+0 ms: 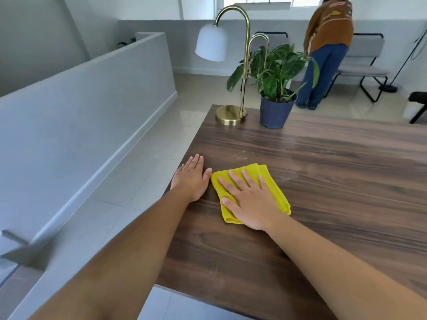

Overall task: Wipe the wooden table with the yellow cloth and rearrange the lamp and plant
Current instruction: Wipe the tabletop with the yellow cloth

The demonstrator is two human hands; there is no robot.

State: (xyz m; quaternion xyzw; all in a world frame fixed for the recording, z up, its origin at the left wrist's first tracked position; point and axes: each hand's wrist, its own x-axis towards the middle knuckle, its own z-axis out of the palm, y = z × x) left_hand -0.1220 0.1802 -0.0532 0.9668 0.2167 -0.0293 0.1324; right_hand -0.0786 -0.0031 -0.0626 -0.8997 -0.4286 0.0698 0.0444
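Dark wood-grain table, smooth, low sheen, with pale dusty smears at 12 o'clock from the cloth. Yellow cloth of soft, nubby weave, matt, folded in layers. Polished brass-look metal on lamp base and curved stem, glossy, mirror-bright; white shade matt, smooth, material unclear. Dark blue pot at 3 o'clock from the lamp base, matt, faintly ribbed, probably plastic. Waxy green leaves with a slight shine. Glossy pale floor tiles.
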